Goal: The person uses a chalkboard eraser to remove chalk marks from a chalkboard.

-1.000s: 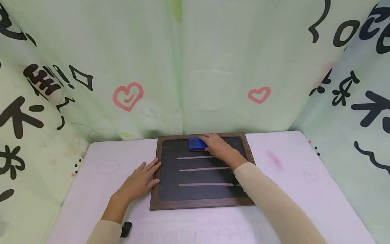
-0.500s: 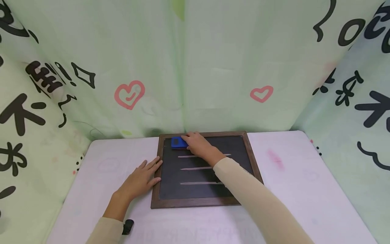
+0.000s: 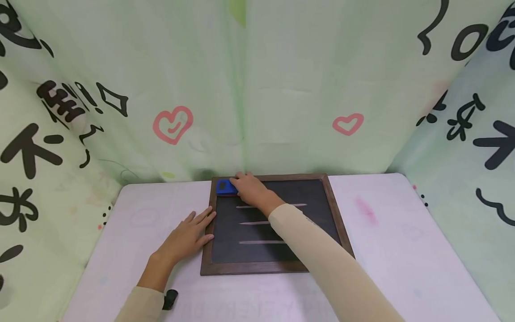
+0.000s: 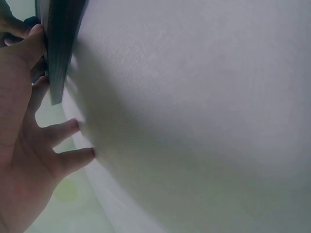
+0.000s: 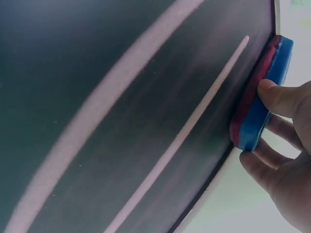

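Right hand (image 3: 250, 188) grips 1 blue felt-faced eraser (image 3: 225, 187) at chalkboard's (image 3: 281, 232) 11 o'clock corner; wood frame, 3 chalk lines. Left hand (image 3: 186, 237) flat, fingers relaxed, on bench (image 3: 402, 250), touching frame at 9.

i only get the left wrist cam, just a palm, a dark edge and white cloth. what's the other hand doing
Observer: The right hand grips a blue eraser at the far left corner of a chalkboard.
Operator: anything written on the board
Observer: Three pale horizontal chalk lines, one below another; the right forearm hides part of them.
Operator: and that dark edge by my thumb is what
Observer: The board's wooden frame. The left hand lies flat on the white table, fingertips against the frame's left side.
Operator: eraser all blue
Observer: No, the right wrist view shows a red pad under the blue back, pressed on the board.
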Motion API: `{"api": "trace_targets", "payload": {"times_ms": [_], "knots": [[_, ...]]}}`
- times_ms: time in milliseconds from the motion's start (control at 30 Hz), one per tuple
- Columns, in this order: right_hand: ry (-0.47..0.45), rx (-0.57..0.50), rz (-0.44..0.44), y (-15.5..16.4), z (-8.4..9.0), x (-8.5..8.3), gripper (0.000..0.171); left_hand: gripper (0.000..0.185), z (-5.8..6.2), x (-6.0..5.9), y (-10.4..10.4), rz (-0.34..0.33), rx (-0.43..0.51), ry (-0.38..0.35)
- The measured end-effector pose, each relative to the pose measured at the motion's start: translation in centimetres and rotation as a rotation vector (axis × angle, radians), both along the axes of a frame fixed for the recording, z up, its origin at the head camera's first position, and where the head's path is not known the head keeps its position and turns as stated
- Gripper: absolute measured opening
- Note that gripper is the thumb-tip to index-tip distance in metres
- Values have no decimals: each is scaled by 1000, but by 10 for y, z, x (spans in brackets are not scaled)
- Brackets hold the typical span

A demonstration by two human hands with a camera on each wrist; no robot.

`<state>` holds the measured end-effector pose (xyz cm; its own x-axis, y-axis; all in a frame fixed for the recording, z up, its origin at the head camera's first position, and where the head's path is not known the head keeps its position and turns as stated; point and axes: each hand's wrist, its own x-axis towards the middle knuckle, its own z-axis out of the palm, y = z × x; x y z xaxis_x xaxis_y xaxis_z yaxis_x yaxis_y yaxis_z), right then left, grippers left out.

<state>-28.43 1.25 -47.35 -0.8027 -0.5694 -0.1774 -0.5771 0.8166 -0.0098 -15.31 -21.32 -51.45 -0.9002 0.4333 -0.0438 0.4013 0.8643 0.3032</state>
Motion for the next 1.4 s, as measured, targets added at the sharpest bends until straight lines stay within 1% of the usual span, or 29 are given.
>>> {"api": "trace_targets", "payload": {"times_ms": [133, 267, 600, 700, 900, 1000, 1233, 1400], "knots": [[-23, 7, 17, 3, 2, 1, 56, 67, 1, 0, 2, -4, 0, -6], [-67, 5, 34, 3, 5, 3, 57, 67, 0, 0, 1, -1, -7, -5], [-138, -31, 32, 11, 8, 4, 59, 67, -2, 0, -1, 2, 1, -6], [-164, -50, 14, 18, 7, 3, 60, 67, -2, 0, 0, 6, 2, -10], [-213, -81, -21, 38, 6, -1, 61, 68, -1, 0, 1, 8, 0, -10], [-220, -91, -31, 51, 7, -2, 62, 68, -1, 0, 1, 7, -6, -8], [-203, -119, -69, 84, 7, -2, 61, 69, 0, 0, 0, 12, 2, -6], [-168, -118, -71, 109, 5, 3, 61, 69, -1, 0, 1, 8, 2, -15]]}}
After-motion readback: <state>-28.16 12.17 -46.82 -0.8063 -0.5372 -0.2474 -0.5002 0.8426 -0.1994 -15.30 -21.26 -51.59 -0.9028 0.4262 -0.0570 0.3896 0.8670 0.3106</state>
